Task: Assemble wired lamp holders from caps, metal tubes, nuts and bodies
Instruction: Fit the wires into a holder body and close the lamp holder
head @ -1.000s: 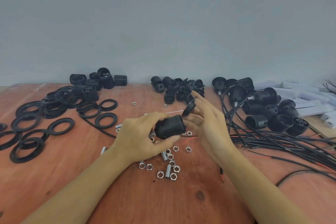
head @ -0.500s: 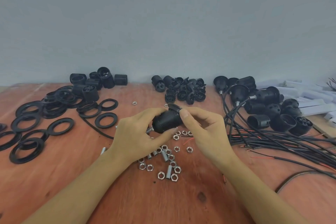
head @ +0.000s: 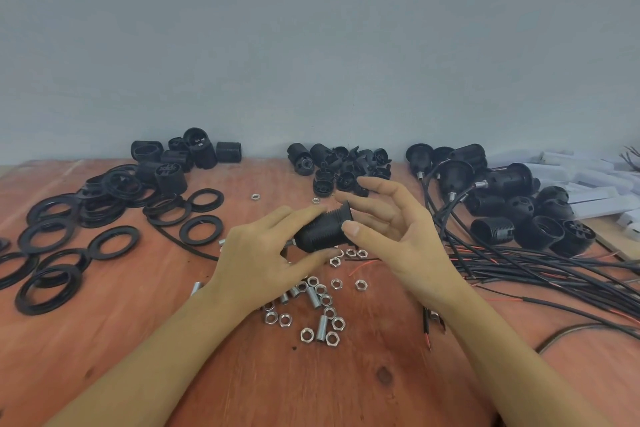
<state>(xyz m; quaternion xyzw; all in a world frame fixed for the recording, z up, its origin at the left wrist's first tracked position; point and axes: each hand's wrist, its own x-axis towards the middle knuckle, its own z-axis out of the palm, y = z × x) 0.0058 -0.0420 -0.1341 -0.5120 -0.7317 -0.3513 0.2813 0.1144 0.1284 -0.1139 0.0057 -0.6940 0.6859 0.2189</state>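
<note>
Lamp holder [head: 320, 230] seems nearly complete, frame centre
Left hand [head: 263, 260] grips it, right hand [head: 391, 236] spread wide; many loose nuts [head: 307, 334] left.

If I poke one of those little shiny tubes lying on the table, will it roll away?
Probably, a little. The tube is round and lies on its side, so a sideways poke should roll it. The nuts beside it would likely stop it soon. It looks like metal, so probably stiff, not bendy.
</note>
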